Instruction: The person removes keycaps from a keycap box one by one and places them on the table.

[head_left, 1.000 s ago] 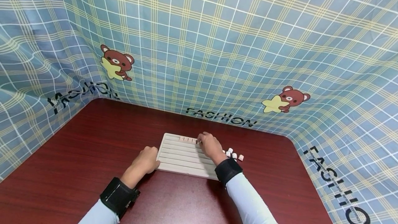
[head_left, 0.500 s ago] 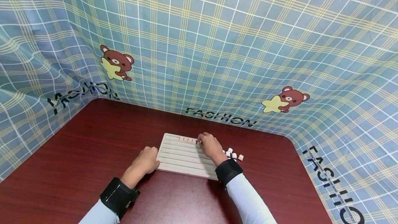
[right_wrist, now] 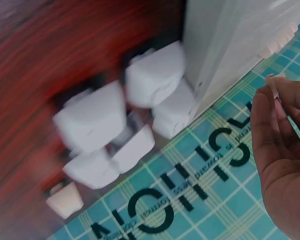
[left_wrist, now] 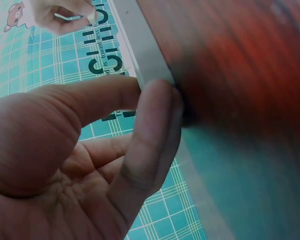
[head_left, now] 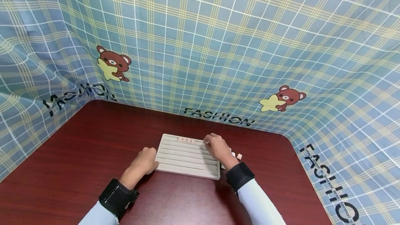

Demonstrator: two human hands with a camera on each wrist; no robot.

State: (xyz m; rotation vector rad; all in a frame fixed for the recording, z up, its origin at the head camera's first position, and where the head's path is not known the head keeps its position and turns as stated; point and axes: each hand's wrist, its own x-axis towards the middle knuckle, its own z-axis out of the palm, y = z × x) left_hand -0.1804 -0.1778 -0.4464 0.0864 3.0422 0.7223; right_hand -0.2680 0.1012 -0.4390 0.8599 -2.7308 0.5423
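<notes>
A cream ridged tray (head_left: 187, 160) lies on the table, with a short row of pale pink keycaps (head_left: 186, 140) in its far groove. At the tray's left edge, my left hand (head_left: 145, 160) grips the rim between thumb and fingers; the left wrist view shows the fingertips (left_wrist: 157, 95) on it. My right hand (head_left: 218, 148) is over the tray's far right corner, just right of the row. Between its thumb and finger it pinches a small pale keycap (right_wrist: 273, 84), mostly covered by the fingertips.
Several loose white keycaps (right_wrist: 90, 117) lie on the dark red table (head_left: 103, 155) beside the tray's right edge, along with a pinkish keycap (right_wrist: 65, 201). My right forearm partly hides them in the head view. A plaid cloth (head_left: 187, 44) hangs around the table's back and sides.
My right hand has drawn back to the right, away from the keycap row, uncovering the row's right end. My left hand stays on the tray's edge. The head view has shifted slightly.
</notes>
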